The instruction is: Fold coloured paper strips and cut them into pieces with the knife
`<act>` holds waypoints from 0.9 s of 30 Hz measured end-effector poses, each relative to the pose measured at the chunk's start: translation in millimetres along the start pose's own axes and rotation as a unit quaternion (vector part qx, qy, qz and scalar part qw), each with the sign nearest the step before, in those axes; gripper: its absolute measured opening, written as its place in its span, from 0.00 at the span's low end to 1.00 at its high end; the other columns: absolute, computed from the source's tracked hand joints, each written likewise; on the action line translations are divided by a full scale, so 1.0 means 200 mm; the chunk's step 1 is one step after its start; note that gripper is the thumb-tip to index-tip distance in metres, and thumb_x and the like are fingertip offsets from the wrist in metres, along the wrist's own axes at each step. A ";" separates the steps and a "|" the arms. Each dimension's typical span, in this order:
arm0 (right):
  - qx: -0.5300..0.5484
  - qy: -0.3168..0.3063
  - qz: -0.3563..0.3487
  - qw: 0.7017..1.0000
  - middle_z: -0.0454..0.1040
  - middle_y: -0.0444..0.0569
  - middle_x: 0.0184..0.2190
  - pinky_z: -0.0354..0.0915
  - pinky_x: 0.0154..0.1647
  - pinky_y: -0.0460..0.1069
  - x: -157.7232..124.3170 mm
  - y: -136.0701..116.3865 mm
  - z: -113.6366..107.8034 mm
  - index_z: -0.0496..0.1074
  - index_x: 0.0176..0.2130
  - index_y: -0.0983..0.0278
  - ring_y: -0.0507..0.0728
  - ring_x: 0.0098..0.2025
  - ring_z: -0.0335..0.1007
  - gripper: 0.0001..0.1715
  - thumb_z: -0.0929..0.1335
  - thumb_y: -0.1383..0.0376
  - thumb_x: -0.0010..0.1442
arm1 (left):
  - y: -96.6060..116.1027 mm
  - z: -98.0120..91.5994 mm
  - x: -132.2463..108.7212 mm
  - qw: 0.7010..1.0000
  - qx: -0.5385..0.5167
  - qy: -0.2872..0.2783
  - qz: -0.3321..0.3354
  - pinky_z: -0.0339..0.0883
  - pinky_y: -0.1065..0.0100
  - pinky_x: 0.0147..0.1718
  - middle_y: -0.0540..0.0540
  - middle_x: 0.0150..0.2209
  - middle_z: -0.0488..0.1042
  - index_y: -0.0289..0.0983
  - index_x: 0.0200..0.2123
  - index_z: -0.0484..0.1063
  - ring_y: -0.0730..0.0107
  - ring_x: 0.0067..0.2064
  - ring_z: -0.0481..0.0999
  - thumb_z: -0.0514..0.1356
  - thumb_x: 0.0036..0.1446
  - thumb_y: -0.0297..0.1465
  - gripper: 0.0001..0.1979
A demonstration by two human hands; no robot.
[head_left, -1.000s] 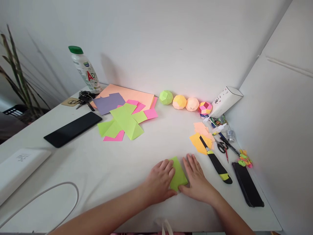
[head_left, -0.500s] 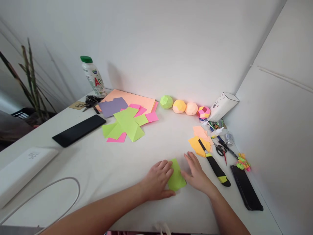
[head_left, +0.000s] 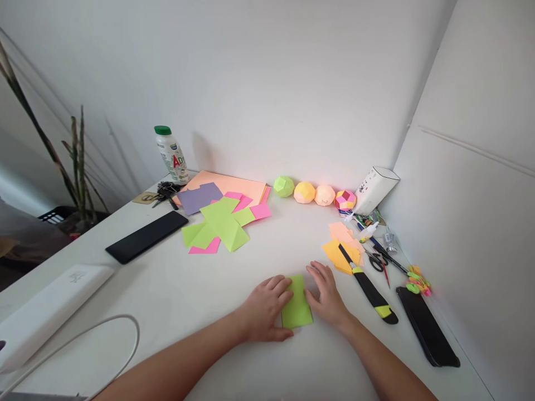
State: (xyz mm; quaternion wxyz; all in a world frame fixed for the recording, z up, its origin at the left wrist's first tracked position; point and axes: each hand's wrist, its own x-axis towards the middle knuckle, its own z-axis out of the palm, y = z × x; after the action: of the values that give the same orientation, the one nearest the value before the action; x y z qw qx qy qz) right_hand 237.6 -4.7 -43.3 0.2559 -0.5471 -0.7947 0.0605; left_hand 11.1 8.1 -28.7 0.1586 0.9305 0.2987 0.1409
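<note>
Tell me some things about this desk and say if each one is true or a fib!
1. The left hand rests on the green paper between the hands. True.
2. The bottle has a red cap. False: the cap is green.
3. Four balls sit in a row. True.
4. The right hand holds the scissors. False: the scissors lie on the desk.
5. The knife has a pink handle. False: it is black and yellow-green.

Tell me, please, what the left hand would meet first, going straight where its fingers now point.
Probably the right hand, just past the light-green paper that the left hand rests on, though depth is hard to judge.
</note>
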 end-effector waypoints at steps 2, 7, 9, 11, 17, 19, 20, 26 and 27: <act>0.031 0.012 -0.031 0.999 0.63 0.58 0.56 0.60 0.58 0.62 0.01 -0.02 -0.03 0.63 0.56 0.62 0.63 0.60 0.58 0.24 0.61 0.67 0.60 | -0.03 -0.01 -0.01 1.000 -0.011 0.002 -0.002 0.59 0.52 0.55 0.39 0.55 0.65 0.37 0.48 0.67 0.47 0.58 0.61 0.65 0.43 0.49 0.32; 0.103 -0.025 -0.177 0.979 0.68 0.57 0.50 0.67 0.51 0.58 -0.02 -0.13 -0.10 0.65 0.52 0.62 0.62 0.54 0.64 0.22 0.65 0.67 0.57 | -0.05 -0.02 -0.01 0.999 -0.027 0.025 0.004 0.60 0.50 0.54 0.39 0.53 0.67 0.38 0.47 0.68 0.48 0.56 0.64 0.66 0.44 0.45 0.28; 0.081 -0.060 -0.197 0.975 0.69 0.57 0.48 0.66 0.51 0.59 -0.04 -0.17 -0.12 0.67 0.50 0.63 0.63 0.52 0.65 0.22 0.67 0.64 0.55 | -0.04 -0.02 -0.01 0.999 -0.022 0.040 0.006 0.60 0.49 0.54 0.39 0.53 0.67 0.38 0.47 0.68 0.48 0.56 0.64 0.66 0.45 0.43 0.27; 0.047 -0.090 -0.200 0.974 0.70 0.56 0.45 0.66 0.52 0.60 -0.05 -0.21 -0.13 0.69 0.46 0.64 0.63 0.52 0.64 0.18 0.67 0.65 0.54 | -0.03 -0.02 -0.01 0.999 -0.016 0.048 0.003 0.60 0.50 0.54 0.39 0.52 0.67 0.37 0.46 0.69 0.48 0.55 0.64 0.66 0.45 0.43 0.26; -0.040 -0.109 -0.242 0.963 0.73 0.54 0.39 0.66 0.51 0.56 -0.05 -0.24 -0.13 0.70 0.41 0.66 0.60 0.51 0.65 0.13 0.60 0.72 0.58 | -0.01 -0.02 -0.02 0.998 0.003 0.056 -0.007 0.61 0.52 0.54 0.38 0.50 0.68 0.35 0.40 0.69 0.49 0.55 0.63 0.67 0.42 0.43 0.25; -0.063 -0.116 -0.267 0.955 0.72 0.54 0.36 0.67 0.47 0.56 -0.04 -0.23 -0.12 0.70 0.39 0.66 0.60 0.47 0.66 0.13 0.60 0.72 0.58 | 0.01 -0.04 -0.01 0.999 0.015 0.042 -0.010 0.62 0.54 0.52 0.40 0.45 0.69 0.35 0.36 0.69 0.51 0.52 0.65 0.67 0.42 0.43 0.22; -0.073 -0.122 -0.277 0.950 0.72 0.54 0.34 0.68 0.44 0.55 -0.02 -0.22 -0.11 0.70 0.38 0.66 0.60 0.44 0.67 0.12 0.59 0.72 0.58 | 0.01 -0.05 0.00 0.999 0.025 0.029 -0.008 0.63 0.55 0.51 0.41 0.41 0.70 0.36 0.34 0.69 0.52 0.50 0.66 0.66 0.42 0.43 0.21; -0.076 -0.142 -0.271 0.949 0.68 0.47 0.24 0.59 0.24 0.48 0.07 -0.20 -0.12 0.67 0.28 0.64 0.53 0.26 0.61 0.09 0.60 0.71 0.56 | 0.02 -0.11 0.05 0.996 0.074 -0.038 0.024 0.65 0.56 0.44 0.44 0.35 0.67 0.37 0.31 0.68 0.55 0.42 0.65 0.63 0.46 0.44 0.17; -0.071 -0.150 -0.260 0.951 0.68 0.46 0.24 0.58 0.24 0.48 0.08 -0.20 -0.13 0.67 0.28 0.63 0.53 0.26 0.61 0.07 0.61 0.70 0.55 | 0.01 -0.11 0.04 0.996 0.073 -0.036 0.032 0.65 0.56 0.44 0.44 0.35 0.67 0.37 0.31 0.68 0.55 0.43 0.65 0.63 0.46 0.44 0.16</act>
State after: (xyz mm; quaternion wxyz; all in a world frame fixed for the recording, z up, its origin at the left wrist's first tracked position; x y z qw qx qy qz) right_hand 211.4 -11.3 -0.7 0.1015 -0.3225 -0.9409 0.0169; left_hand 10.6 16.8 -6.0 0.0964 0.9533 0.2719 0.0899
